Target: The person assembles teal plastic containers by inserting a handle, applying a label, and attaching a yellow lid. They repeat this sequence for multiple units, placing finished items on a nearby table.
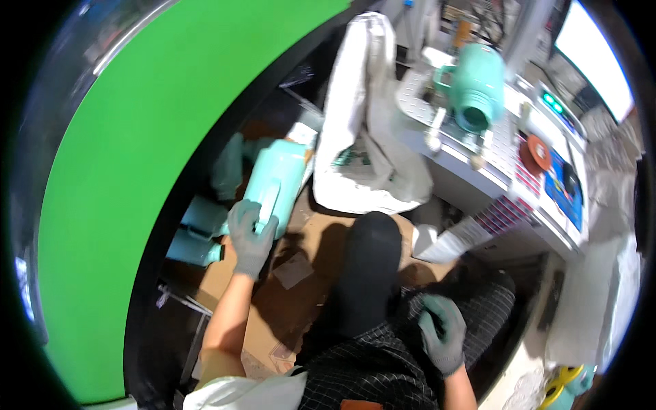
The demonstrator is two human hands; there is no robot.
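Curving up your left side is a broad green panel [116,164] with a black edge, and brown cardboard [321,239] covers the floor by your feet. On your right stands a pale workbench [471,164] with a perforated top, a bright screen [593,58] behind its far side.

Your left hand [253,236], in a grey glove, has its fingers wrapped around the handle of a mint-green jug [290,164]. That jug slants away from you between the panel and an open white sack [342,116]; you cannot tell from here whether it holds anything.

Just beyond your left hand, more mint-green containers lie in the shadow along the panel's edge: one [229,167] up near the held jug, another [203,215] lower down, and a third [191,247] below that, with a dark neck at its right end. What is in them is too dim to make out.

Inside the sack you can see small dark-green bits, too blurred to name. On the bench, a second mint-green jug [478,75] lies with its round mouth toward you, its interior dark. Near it sits an orange-brown reel [535,154], beside a blue mat [562,195].

Your right hand [444,335], also gloved, rests over your lap, fingers loosely curled, the thumb standing apart from them.
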